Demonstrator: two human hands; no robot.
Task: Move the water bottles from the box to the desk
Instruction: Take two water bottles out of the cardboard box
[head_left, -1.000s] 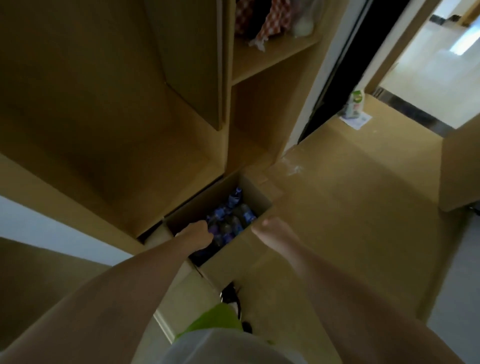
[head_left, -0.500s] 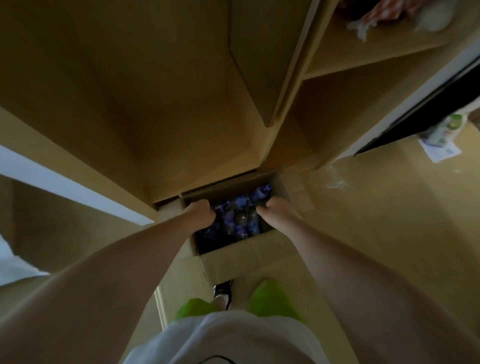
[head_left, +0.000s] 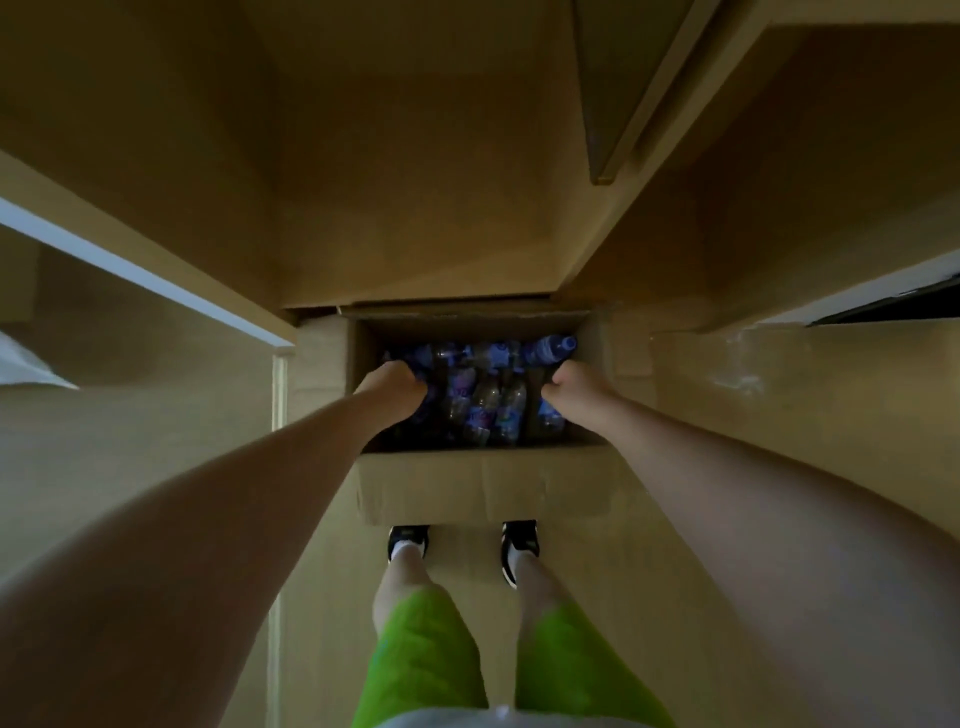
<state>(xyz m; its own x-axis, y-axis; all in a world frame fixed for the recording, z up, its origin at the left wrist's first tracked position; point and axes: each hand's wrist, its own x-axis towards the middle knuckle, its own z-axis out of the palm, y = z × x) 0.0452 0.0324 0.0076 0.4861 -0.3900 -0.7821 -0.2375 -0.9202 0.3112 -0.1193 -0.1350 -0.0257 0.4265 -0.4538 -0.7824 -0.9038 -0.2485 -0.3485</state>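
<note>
Cardboard box (head_left: 483, 488) of water bottles (head_left: 498, 400) on the floor.
Both hands, left (head_left: 392, 387) and right (head_left: 574, 387), curled around bottles inside; slick plastic could slip while lifting.

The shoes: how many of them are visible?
2. One shoe stands below the box's near wall on the left, the other shoe beside it on the right.

Dim light falls on a tan wooden floor (head_left: 753, 415) across the lower frame. Tan wooden cabinets (head_left: 415, 156) fill the top, with a panel edge (head_left: 602, 104) at upper right. A white strip (head_left: 140, 270) crosses the left.
</note>
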